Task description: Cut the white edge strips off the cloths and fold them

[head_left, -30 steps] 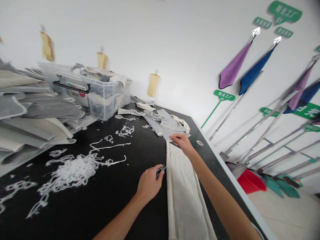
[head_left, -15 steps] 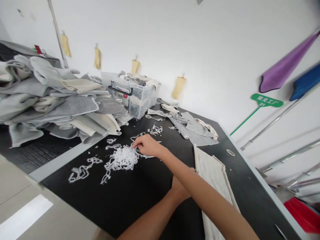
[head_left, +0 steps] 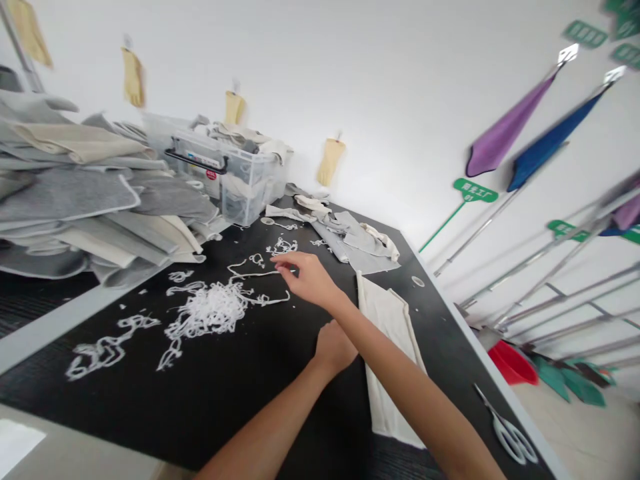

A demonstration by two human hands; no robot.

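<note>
My right hand [head_left: 311,279] reaches across my left arm, above the table to the right of a tangled heap of white yarn scraps [head_left: 215,308]. Its thumb and forefinger are slightly apart, and one loose strand runs up to the fingertips. My left hand [head_left: 334,348] is closed in a fist beside the left edge of a cream cloth [head_left: 393,333]. The right forearm covers its fingertips, so what they hold is hidden. The cloth lies flat, with my right forearm passing over it.
Scissors [head_left: 507,427] lie near the right table edge. Grey cloths [head_left: 360,240] are spread at the back. A stack of cloths [head_left: 90,207] and a clear plastic bin [head_left: 245,190] stand at left. Yellow gloves [head_left: 331,162] and mop poles [head_left: 480,233] line the wall.
My right hand has drawn away from the yarn heap, and its fingers have parted. The view has swung to the right, bringing the scissors into sight. My left hand stays closed by the cloth.
</note>
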